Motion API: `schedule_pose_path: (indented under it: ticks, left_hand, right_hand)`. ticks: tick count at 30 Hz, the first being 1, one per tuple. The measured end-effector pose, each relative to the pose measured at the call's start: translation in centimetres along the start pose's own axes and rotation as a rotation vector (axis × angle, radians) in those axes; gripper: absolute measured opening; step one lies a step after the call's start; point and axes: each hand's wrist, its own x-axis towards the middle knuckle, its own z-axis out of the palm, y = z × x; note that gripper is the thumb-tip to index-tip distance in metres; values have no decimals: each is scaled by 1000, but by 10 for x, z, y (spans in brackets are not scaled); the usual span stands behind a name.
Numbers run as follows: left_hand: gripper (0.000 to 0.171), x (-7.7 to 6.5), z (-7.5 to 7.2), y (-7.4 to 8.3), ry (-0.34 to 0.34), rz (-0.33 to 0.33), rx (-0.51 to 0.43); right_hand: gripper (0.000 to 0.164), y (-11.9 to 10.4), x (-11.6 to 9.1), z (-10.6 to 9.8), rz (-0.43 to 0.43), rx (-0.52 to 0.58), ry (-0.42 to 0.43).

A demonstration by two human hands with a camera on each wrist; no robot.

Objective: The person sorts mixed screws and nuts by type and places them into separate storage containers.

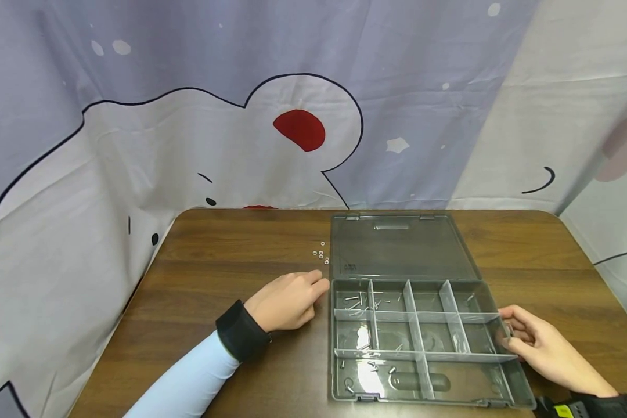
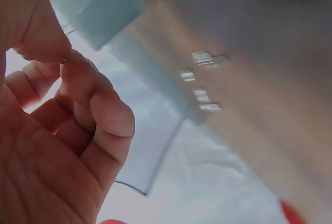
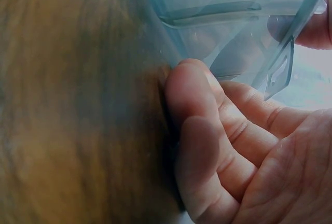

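Observation:
A clear grey compartment box point(image 1: 427, 316) lies on the table with its lid folded back. Screws and other small metal pieces point(image 1: 356, 302) sit in several of its compartments, mostly on the left. Just beyond my left hand point(image 1: 287, 301), several small silver nuts point(image 1: 321, 254) lie loose on the wood beside the lid. The left hand is at the box's left edge, thumb and forefinger pinched around a tiny piece, probably a nut, almost wholly hidden by the fingertips point(image 2: 83, 73). My right hand point(image 1: 540, 345) grips the box's right side wall, thumb on one face and fingers curled beneath.
Brown wooden table point(image 1: 230, 244) surrounds the box. The raised transparent lid point(image 1: 397, 244) lies flat toward the back edge. A printed curtain point(image 1: 188, 145) hangs right behind the table and along its left side. At the right, a thin dark cable crosses the white cloth.

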Motion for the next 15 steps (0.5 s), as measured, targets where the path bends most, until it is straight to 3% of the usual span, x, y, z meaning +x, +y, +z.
schedule_pose_path:
  ticks: [6,15]
  left_hand:
    - [19,45,-18,13,47,73,-20]
    - [14,106,-17,41,-20,119,-74]
  right_hand:
    - [36,1,0,-1,8,5,-8]
    - [35,4,0,-1,16,37,-25]
